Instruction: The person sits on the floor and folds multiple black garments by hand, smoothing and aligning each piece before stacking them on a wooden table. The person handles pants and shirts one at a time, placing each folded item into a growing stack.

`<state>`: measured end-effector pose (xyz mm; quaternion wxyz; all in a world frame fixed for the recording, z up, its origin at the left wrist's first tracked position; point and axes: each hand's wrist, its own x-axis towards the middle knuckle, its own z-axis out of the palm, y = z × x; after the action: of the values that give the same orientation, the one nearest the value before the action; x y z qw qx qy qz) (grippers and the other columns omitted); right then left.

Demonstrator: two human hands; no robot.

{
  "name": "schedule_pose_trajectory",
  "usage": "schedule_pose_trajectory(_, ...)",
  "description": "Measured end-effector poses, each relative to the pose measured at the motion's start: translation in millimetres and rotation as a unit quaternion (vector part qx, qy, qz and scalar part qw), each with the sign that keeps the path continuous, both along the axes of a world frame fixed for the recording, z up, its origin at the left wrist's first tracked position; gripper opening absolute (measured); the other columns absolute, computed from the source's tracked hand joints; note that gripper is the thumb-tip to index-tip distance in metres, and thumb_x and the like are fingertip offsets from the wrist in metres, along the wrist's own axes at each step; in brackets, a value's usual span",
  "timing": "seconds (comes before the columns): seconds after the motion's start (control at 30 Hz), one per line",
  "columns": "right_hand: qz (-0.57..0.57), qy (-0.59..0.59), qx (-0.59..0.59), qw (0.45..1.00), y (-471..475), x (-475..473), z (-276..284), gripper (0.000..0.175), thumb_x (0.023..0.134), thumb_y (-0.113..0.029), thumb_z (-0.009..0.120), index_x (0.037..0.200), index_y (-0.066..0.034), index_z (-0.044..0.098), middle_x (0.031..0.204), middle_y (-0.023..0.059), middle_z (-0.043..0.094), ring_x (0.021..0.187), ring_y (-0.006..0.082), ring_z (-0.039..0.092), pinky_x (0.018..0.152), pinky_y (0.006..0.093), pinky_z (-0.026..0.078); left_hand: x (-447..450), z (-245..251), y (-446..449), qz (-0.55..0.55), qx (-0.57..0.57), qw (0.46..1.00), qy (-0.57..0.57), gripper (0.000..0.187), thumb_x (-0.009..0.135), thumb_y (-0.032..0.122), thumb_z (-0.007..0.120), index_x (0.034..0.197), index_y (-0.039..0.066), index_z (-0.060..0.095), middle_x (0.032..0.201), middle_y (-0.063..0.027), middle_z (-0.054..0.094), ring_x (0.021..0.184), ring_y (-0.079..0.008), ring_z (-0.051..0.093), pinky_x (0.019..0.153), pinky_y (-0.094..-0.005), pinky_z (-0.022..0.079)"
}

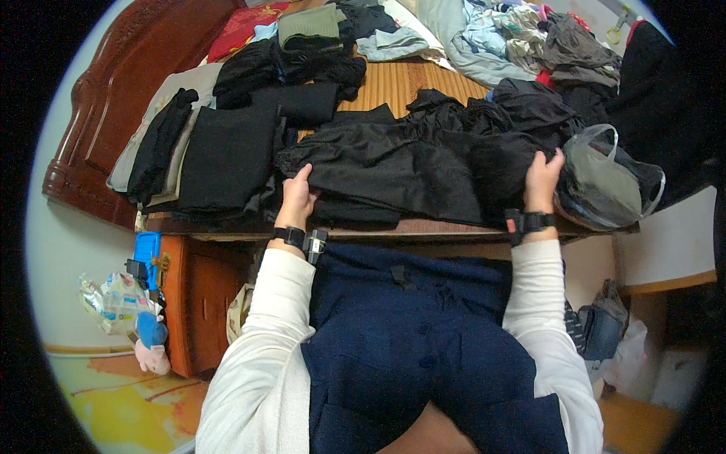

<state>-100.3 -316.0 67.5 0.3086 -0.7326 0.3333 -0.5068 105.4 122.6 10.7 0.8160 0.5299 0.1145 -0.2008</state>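
A dark black garment (397,164), possibly trousers, lies stretched sideways along the front of the bed. My left hand (298,196) grips its left end, thumb on top and fingers curled under the cloth. At the other end, my right hand (543,179) holds the dark cloth, with part of the fingers hidden. Right beside that hand stands a clear plastic bag (604,176) with its handles up. Close to my left hand is a folded black garment (227,156). More crumpled black clothing (510,108) lies behind the stretched piece.
Folded clothes (311,28) and a light garment pile (505,34) cover the far bed. A carved wooden headboard (108,102) rises at left. Below it are an orange-brown cabinet (198,306) and a plush toy (152,346). Black fabric (652,119) hangs at right.
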Motion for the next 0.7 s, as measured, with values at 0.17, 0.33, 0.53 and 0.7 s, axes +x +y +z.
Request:
schedule_pose_trajectory(0.17,0.135,0.219,-0.094,0.962,-26,-75,68,0.052,0.086,-0.004,0.044,0.137,-0.0096,0.045,0.094,0.0308,0.062,0.077,0.0397,0.063,0.072,0.0443,0.048,-3,16,4,0.049,0.263,0.96,-0.081,0.09,0.082,0.013,0.073,0.144,0.002,0.01,0.131,-0.0206,0.043,0.106,-0.0328,0.056,0.071,-0.0426,0.057)
schedule_pose_trajectory(0.33,0.244,0.082,0.18,0.949,-93,-121,150,0.028,0.089,-0.006,0.043,0.106,-0.0096,0.066,0.096,-0.0013,0.064,0.072,0.0059,0.056,0.054,0.0179,0.046,1,59,-6,0.027,0.069,0.987,-0.14,0.082,0.089,0.002,0.06,0.151,0.024,0.011,0.128,-0.013,0.049,0.098,-0.0232,0.059,0.07,-0.0386,0.053)
schedule_pose_trajectory(0.53,0.212,-0.284,0.175,0.918,-173,-177,223,0.033,0.097,0.0,0.037,0.127,0.0046,0.05,0.128,0.0123,0.053,0.114,0.0235,0.054,0.104,0.0312,0.044,10,101,-12,-0.005,0.003,0.977,-0.214,0.053,0.094,0.001,0.05,0.142,0.02,0.04,0.118,-0.0108,0.058,0.093,-0.0169,0.062,0.079,-0.0325,0.054)
schedule_pose_trajectory(0.7,0.251,-0.174,0.039,0.951,-207,-224,238,0.046,0.091,0.008,0.046,0.137,0.0052,0.04,0.138,0.0131,0.046,0.121,0.0237,0.051,0.104,0.0308,0.041,29,117,2,-0.092,-0.017,0.939,-0.33,0.072,0.076,-0.015,0.051,0.144,0.004,0.038,0.122,-0.0118,0.059,0.106,-0.0201,0.06,0.097,-0.0303,0.046)
